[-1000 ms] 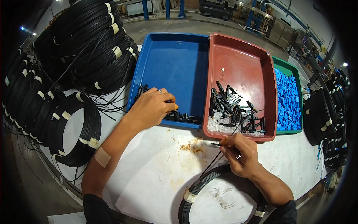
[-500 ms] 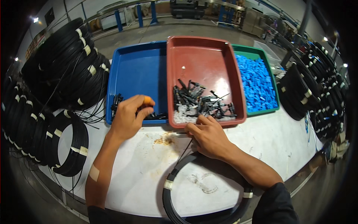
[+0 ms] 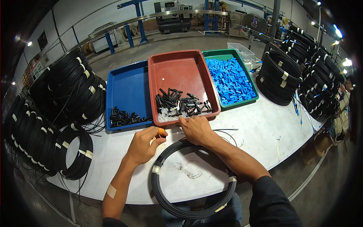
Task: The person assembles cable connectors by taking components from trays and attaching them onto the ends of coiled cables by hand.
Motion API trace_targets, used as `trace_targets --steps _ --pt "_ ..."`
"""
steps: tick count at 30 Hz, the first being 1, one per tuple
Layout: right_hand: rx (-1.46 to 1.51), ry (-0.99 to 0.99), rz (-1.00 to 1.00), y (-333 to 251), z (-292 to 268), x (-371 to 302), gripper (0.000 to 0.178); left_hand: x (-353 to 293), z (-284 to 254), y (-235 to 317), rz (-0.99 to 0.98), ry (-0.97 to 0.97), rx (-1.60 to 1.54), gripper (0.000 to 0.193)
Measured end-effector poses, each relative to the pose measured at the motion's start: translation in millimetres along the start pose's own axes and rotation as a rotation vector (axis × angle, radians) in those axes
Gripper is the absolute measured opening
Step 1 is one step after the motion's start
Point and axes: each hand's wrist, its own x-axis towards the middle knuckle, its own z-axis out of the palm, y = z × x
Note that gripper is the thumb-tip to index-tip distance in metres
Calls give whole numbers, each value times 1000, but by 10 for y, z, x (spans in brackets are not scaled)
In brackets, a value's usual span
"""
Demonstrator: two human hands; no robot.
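Note:
A coil of black cable (image 3: 155, 185), bound with pale tape, lies in front of me and overhangs the near table edge. My right hand (image 3: 197, 130) is closed over its far side, fingertips pinching a cable end by the front wall of the red tray (image 3: 181, 64). Just left of it, my left hand (image 3: 144, 145) is in a pinch, an orange cover (image 3: 162, 132) on one finger. A small dark piece seems to sit between finger and thumb, mostly hidden. Small black connector parts (image 3: 124, 118) lie in the blue tray (image 3: 128, 83) beyond that hand.
Black plug pieces (image 3: 174, 100) and clear bits (image 3: 166, 115) fill the red tray's near end. Blue clips (image 3: 230, 81) fill the green tray (image 3: 251, 96). Cable coils are stacked at left (image 3: 75, 87) and right (image 3: 281, 77). Loose cable ends (image 3: 227, 130) stick out right of my right hand.
My left hand has come out of the blue tray, back toward my right hand, still pinched. The view has shifted; my right hand stays at the coil and red tray edge.

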Motion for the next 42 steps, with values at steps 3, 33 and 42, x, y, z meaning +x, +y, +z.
trace_targets --steps 3,33,42 --pt "-2 -5 13 -11 -2 13 16 13 -36 22 12 23 21 14" --pt "776 362 -263 178 5 -194 20 44 804 -566 -152 233 -1012 18" --pt "767 196 -147 162 -66 -245 13 35 179 -611 -101 317 -52 10"
